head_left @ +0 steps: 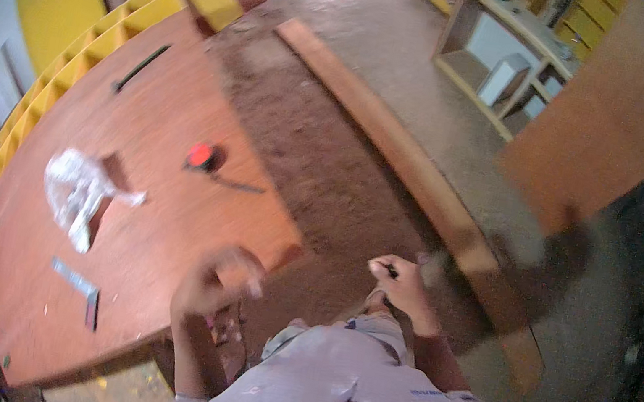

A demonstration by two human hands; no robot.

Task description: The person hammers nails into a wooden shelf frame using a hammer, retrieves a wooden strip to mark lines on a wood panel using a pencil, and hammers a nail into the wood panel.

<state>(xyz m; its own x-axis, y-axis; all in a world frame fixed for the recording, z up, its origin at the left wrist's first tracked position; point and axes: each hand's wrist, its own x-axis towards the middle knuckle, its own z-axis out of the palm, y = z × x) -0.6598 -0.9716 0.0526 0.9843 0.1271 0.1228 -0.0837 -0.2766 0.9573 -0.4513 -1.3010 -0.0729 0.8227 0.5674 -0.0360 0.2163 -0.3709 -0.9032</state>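
Note:
My left hand [222, 280] is raised over the near right edge of a reddish-brown board [152, 249], its fingers loosely curled and apart. Motion blurs it, but nothing shows inside. To the right of the board, in front of my body, my right hand [408, 288] is closed, with a small dark spot at its fingertips that I cannot make out. On the board lie a red and black tape measure [202, 156], a thin dark strip [238, 185] beside it, a crumpled white plastic bag [81, 190], a try square [77, 279] and a dark green stick [139, 69].
A long wooden plank [399, 150] lies on the ground to the right. Beyond it stand a wooden cabinet frame [477, 86] and a large brown sheet [608, 121]. Yellow shelving [82, 59] borders the board's far left side.

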